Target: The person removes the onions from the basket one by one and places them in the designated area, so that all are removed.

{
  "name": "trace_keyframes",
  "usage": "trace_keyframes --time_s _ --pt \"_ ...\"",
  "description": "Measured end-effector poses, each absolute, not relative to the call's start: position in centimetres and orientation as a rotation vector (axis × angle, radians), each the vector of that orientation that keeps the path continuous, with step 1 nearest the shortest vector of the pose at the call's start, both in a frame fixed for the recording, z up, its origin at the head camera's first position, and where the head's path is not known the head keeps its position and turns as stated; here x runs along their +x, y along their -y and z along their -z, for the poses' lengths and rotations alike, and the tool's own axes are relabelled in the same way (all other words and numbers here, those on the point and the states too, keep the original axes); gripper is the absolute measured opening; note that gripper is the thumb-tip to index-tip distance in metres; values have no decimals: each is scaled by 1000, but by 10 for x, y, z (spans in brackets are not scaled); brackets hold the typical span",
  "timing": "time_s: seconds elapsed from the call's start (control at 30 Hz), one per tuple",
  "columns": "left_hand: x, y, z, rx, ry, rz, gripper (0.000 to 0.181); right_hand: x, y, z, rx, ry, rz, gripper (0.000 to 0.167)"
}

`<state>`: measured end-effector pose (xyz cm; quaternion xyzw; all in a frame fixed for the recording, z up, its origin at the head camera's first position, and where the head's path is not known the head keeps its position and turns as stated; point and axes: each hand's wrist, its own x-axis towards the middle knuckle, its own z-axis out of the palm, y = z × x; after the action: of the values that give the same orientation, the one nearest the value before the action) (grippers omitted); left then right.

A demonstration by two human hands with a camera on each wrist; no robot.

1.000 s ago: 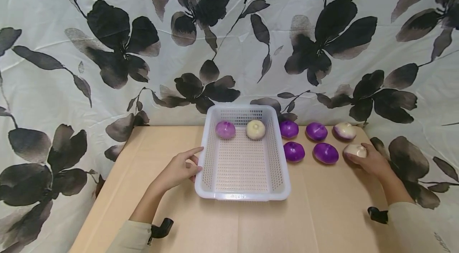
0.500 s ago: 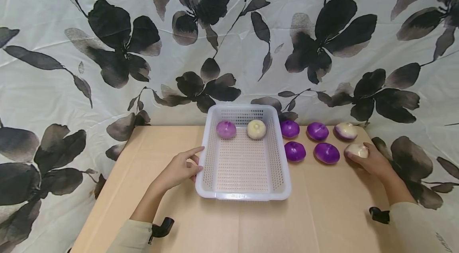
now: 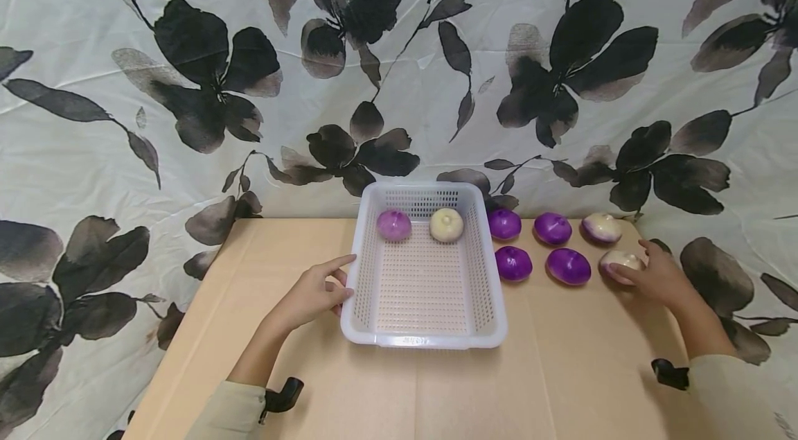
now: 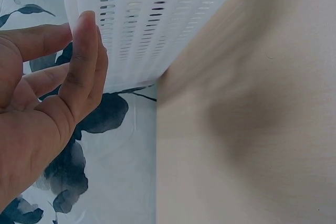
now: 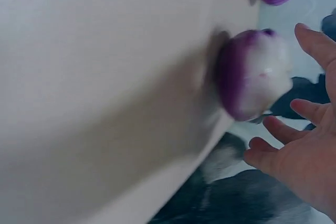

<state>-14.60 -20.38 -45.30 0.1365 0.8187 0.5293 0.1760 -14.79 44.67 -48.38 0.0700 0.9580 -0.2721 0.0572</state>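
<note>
A white perforated plastic basket (image 3: 424,267) stands mid-table. My left hand (image 3: 312,296) pinches its left rim, with thumb and fingers at the edge in the left wrist view (image 4: 79,66). Inside the basket lie a light purple onion (image 3: 394,225) and a cream-white onion (image 3: 446,225). At the right, my right hand (image 3: 663,278) is beside a white-and-purple onion (image 3: 619,265). The right wrist view has the fingers spread apart, with a gap between them and that onion (image 5: 254,74).
Right of the basket, two rows of onions include several deep purple ones, such as the front purple onion (image 3: 568,266). A second white-and-purple onion (image 3: 600,228) is at the back right. A floral cloth (image 3: 436,80) hangs behind the pale wooden table (image 3: 461,391).
My right hand has let go of the white-and-purple onion and moved slightly right, its fingers spreading. The left hand and basket stay in place.
</note>
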Motion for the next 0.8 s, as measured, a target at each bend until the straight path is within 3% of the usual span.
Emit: trace_keyframes --time_s 0.23,0.47,0.8 --pt "-146 203 452 385 -2315 -1504 66 -155 -430 458 64 -3094 814 91" --pt "-146 204 452 371 -2310 -1506 66 -160 -391 429 48 -3046 912 101" --pt "-147 203 452 386 -2309 -1501 66 -171 -327 408 -89 -2989 1001 100"
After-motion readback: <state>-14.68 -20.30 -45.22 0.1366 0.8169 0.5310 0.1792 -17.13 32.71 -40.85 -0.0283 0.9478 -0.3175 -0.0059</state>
